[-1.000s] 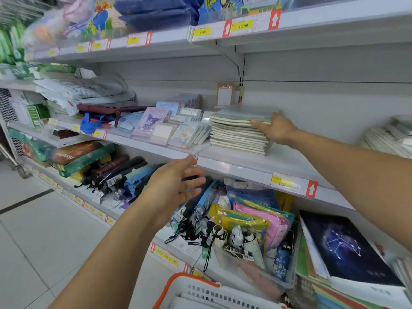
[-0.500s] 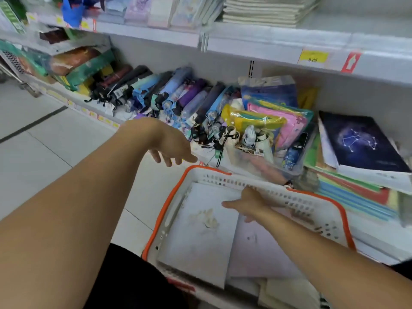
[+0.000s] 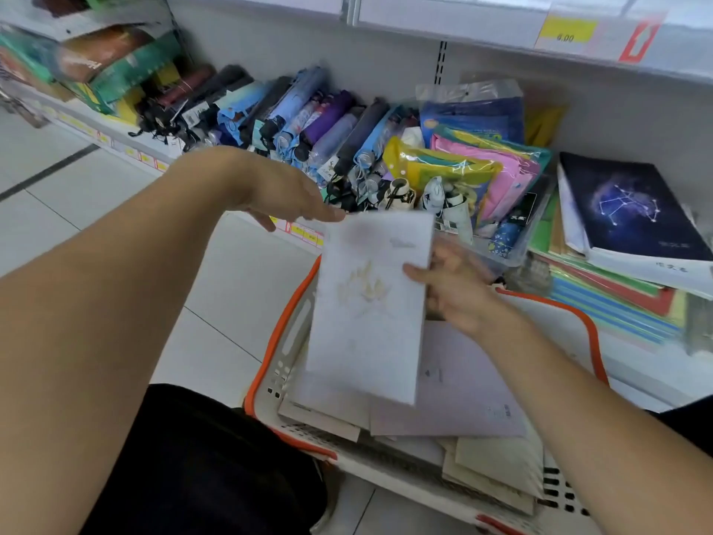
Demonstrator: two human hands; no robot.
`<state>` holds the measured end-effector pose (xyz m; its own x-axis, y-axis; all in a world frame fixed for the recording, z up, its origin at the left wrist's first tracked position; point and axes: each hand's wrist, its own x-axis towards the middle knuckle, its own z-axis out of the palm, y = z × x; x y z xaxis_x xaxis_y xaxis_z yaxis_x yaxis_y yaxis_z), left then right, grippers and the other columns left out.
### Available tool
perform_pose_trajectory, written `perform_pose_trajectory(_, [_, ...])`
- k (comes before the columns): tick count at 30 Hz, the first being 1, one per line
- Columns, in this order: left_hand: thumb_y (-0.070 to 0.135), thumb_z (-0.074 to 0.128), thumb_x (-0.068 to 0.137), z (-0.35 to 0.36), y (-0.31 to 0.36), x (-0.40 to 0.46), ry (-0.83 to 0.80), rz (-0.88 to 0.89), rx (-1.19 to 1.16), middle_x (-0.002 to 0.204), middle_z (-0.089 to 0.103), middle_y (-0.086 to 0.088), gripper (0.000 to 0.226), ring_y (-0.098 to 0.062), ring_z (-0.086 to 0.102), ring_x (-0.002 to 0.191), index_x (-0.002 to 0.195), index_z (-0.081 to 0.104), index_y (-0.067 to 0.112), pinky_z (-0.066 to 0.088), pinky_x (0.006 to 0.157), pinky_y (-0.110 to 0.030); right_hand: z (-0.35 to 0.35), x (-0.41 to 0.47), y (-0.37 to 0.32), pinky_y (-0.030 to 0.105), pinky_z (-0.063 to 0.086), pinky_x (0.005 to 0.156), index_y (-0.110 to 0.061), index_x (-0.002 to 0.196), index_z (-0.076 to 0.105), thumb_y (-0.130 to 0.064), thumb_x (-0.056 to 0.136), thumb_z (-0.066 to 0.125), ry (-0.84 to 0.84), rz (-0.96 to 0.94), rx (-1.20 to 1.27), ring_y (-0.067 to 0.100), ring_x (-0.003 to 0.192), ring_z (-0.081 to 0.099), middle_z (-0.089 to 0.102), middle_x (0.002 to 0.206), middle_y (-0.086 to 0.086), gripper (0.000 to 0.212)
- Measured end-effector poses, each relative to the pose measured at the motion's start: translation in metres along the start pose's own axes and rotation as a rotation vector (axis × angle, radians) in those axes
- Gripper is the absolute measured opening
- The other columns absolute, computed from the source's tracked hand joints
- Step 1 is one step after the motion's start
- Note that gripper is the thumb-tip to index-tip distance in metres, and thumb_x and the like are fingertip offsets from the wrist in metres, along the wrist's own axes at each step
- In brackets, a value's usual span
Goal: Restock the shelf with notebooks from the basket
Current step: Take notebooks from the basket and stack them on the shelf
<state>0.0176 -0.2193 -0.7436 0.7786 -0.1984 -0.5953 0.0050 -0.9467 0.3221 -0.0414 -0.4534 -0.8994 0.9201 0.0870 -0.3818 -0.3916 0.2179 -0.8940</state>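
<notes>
White notebook (image 3: 366, 303) held above basket (image 3: 277, 341) in right grip (image 3: 447, 283); left grip (image 3: 285, 195) loose, empty.

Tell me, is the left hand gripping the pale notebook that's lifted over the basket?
No, the right hand pinches the pale notebook at its edge, while the left hand hovers open beside its top corner.

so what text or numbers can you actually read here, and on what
"6.00": yellow price tag on the upper shelf edge.
Red tag beside it: a white arrow, no words.
Print on the constellation notebook, the packets and the lower shelf tags: too blurred.
</notes>
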Motion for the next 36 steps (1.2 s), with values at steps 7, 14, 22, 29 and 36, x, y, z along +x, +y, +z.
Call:
perform_pose_trajectory(7, [0.047, 0.072, 0.075, -0.011, 0.008, -0.018, -0.092, 0.165, -0.721, 0.118, 0.072, -0.001, 0.054, -0.019, 0.07, 0.105, 0.121, 0.068, 0.019, 0.059, 0.076, -0.03, -0.012, 0.006, -0.06, 0.042, 0.057, 0.092, -0.016, 0.124, 0.062, -0.02, 0.09, 0.066, -0.188, -0.16, 0.439, 0.022, 0.1, 0.071, 0.069, 0.125, 0.012, 0.035])
perform_pose_trajectory(14, [0.011, 0.063, 0.092, -0.02, 0.014, -0.018, 0.17, 0.083, -0.671, 0.11, 0.074, -0.007, 0.028, -0.024, 0.073, 0.095, 0.12, 0.065, 0.013, 0.062, 0.073, -0.037, -0.052, 0.01, 0.038, 0.036, 0.051, 0.085, -0.016, 0.118, 0.063, -0.073, 0.077, 0.063, -0.207, 0.163, -1.191, 0.03, 0.112, 0.062, 0.066, 0.121, 0.011, 0.07])
perform_pose_trajectory(22, [0.013, 0.066, 0.091, -0.023, -0.004, -0.017, 0.366, -0.13, -0.681, 0.105, 0.071, -0.011, 0.037, -0.026, 0.07, 0.085, 0.126, 0.057, 0.006, 0.053, 0.061, -0.037, -0.072, 0.008, 0.071, 0.039, 0.045, 0.102, -0.017, 0.139, 0.048, -0.049, 0.055, 0.093, -0.137, 0.081, -1.635, 0.027, 0.126, 0.05, 0.052, 0.137, 0.006, 0.101])
perform_pose_trajectory(29, [0.019, 0.067, 0.091, -0.018, 0.0, -0.015, 0.433, -0.186, -0.442, 0.091, 0.063, -0.013, 0.04, -0.03, 0.066, 0.075, 0.124, 0.052, 0.002, 0.054, 0.058, -0.039, -0.073, -0.006, -0.035, 0.034, 0.049, 0.098, -0.029, 0.141, 0.051, -0.027, 0.082, 0.08, -0.284, 0.187, -1.461, 0.02, 0.116, 0.059, 0.058, 0.138, -0.005, 0.066])
perform_pose_trajectory(36, [0.019, 0.062, 0.095, -0.01, 0.035, -0.028, 0.398, -0.071, -0.415, 0.112, 0.063, -0.018, 0.015, -0.037, 0.066, 0.096, 0.091, 0.055, 0.007, 0.056, 0.087, -0.052, 0.015, -0.039, -0.128, 0.04, 0.058, 0.079, -0.012, 0.114, 0.061, -0.014, 0.088, 0.062, 0.07, -0.108, -0.834, 0.031, 0.085, 0.068, 0.068, 0.101, 0.014, 0.026])
